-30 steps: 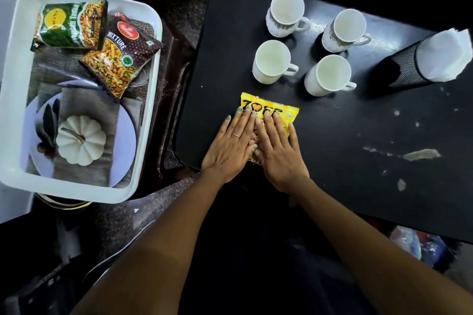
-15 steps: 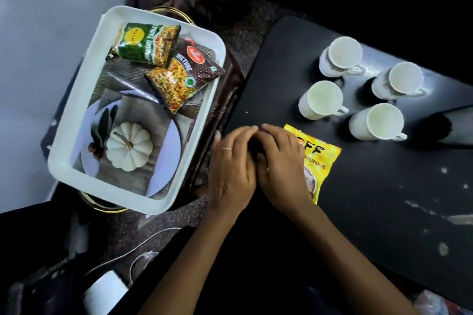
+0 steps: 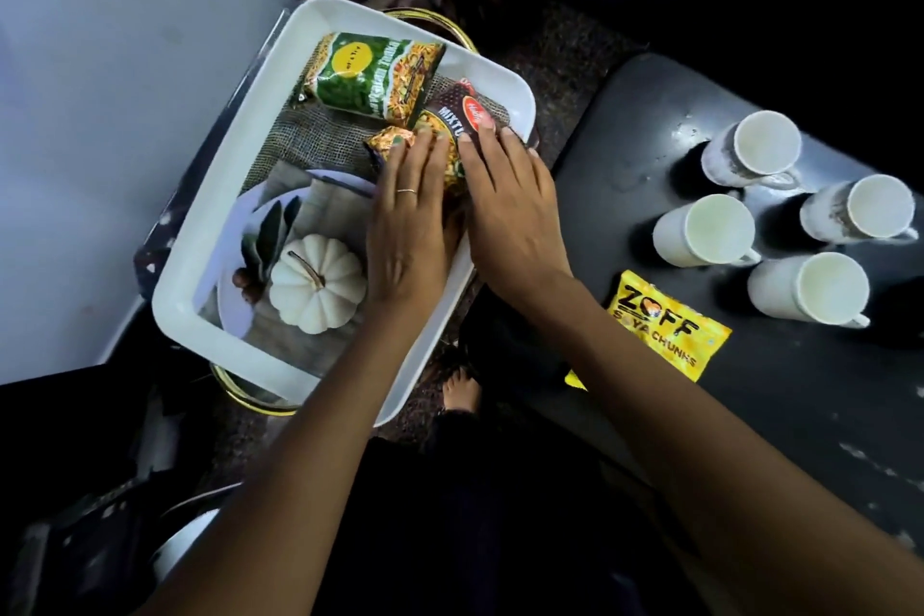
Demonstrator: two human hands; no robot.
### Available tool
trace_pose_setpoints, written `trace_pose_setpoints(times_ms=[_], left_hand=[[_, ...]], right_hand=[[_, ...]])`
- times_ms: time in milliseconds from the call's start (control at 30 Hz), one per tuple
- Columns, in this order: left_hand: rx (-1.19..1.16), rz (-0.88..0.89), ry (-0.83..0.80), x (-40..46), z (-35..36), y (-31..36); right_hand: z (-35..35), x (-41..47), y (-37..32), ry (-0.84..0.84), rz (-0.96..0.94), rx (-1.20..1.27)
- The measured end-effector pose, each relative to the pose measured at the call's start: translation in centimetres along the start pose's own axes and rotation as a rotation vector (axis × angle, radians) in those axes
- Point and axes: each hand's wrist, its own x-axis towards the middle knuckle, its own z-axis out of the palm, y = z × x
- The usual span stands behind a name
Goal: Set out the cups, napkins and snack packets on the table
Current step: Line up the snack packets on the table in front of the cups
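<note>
Two hands laid on one maroon mixture packet [image 3: 452,128] inside the white tray [image 3: 200,275]: left hand [image 3: 407,225] flat over its near-left part with fingers straight and close together, a thin ring on one finger; right hand [image 3: 510,205] over its right part, fingers straight and reaching to the round red logo; thumbs hidden, so cannot tell whether either hand pinches the packet from below. Just far-left of it, touching or overlapping its far edge, a green snack packet [image 3: 372,75] lying flat in the tray's far end on a patch of coarse burlap cloth [image 3: 305,135]. Nearer in the same tray, a round plate [image 3: 235,315] carrying a small white pumpkin [image 3: 317,283] and some dark leaves [image 3: 272,235]. Under the tray, a gold-rimmed stand [image 3: 250,403] showing at the near and far edges. To the right, well apart from the tray, a dark table [image 3: 800,415] with a yellow soya chunks packet [image 3: 667,333] flat near its left edge, and beyond that four white cups [image 3: 720,230] standing upright in a loose cluster, mouths up, handles turned right. Between tray and table, on the speckled floor, bare toes [image 3: 460,388]. Off to the left, a pale wall [image 3: 125,90]
</note>
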Motion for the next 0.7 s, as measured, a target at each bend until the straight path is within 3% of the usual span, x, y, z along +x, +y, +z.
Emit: trace_pose_setpoints(times_ms=[167,333,433,567,633,700], left_hand=[[-0.097,-0.038,0.053,0.2,-0.5,-0.1],[-0.142,-0.022,0.143,-0.1,-1.2,0.7],[-0.222,-0.020,0.169,-1.5,-1.5,2.1],[-0.252,-0.042,0.251,-4.0,-1.5,5.1],[-0.264,-0.028,0.286,-5.2,-1.3,6.7],[-0.258,0.013,0.277,-6.1,-1.1,8.4]], right_hand=[[-0.5,0.1,-0.1,0.073,0.037,0.096],[-1.5,-0.7,-0.8,0.202,0.188,0.385],[-2.0,-2.9,-1.5,0.285,0.430,0.777],[-2.8,-5.5,-1.8,0.261,0.841,1.629],[-2.8,-6.6,-1.4,0.224,0.884,1.899],[-3.2,-7.7,-0.5,0.211,0.911,1.996]])
